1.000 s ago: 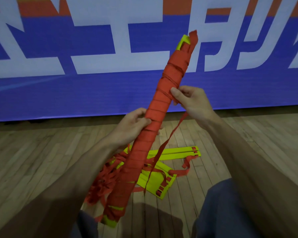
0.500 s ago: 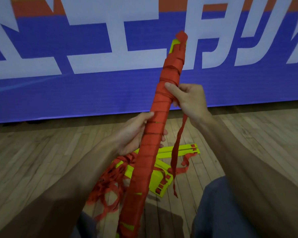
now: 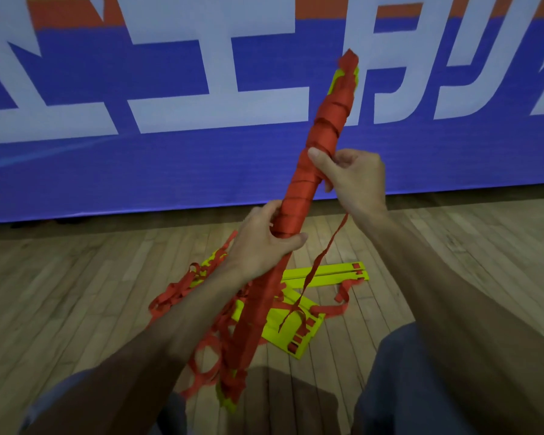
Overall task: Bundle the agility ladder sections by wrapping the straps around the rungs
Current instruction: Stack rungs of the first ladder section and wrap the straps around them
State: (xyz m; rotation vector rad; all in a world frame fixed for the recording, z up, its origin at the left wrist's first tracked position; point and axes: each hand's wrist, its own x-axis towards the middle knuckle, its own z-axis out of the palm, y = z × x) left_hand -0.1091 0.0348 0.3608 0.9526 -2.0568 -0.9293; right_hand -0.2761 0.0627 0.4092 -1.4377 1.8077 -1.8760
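Bundle (image 3: pixel 314 164): strap-wrapped rungs, tilted.
Left hand (image 3: pixel 261 243): grasping bundle's middle.
Right hand (image 3: pixel 355 180): pinching loose strap (image 3: pixel 324 252) against bundle.
Floor (image 3: pixel 76 277): loose ladder sections (image 3: pixel 321 277).

1 wrapped bundle (image 3: pixel 314 171), 2 hands, 1 loose rung pile (image 3: pixel 299 324), 1 banner (image 3: pixel 107 171)

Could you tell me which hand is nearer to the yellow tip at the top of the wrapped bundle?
The right hand. It grips the bundle higher up, closer below the yellow tip, while the left hand holds it further down, near the middle.
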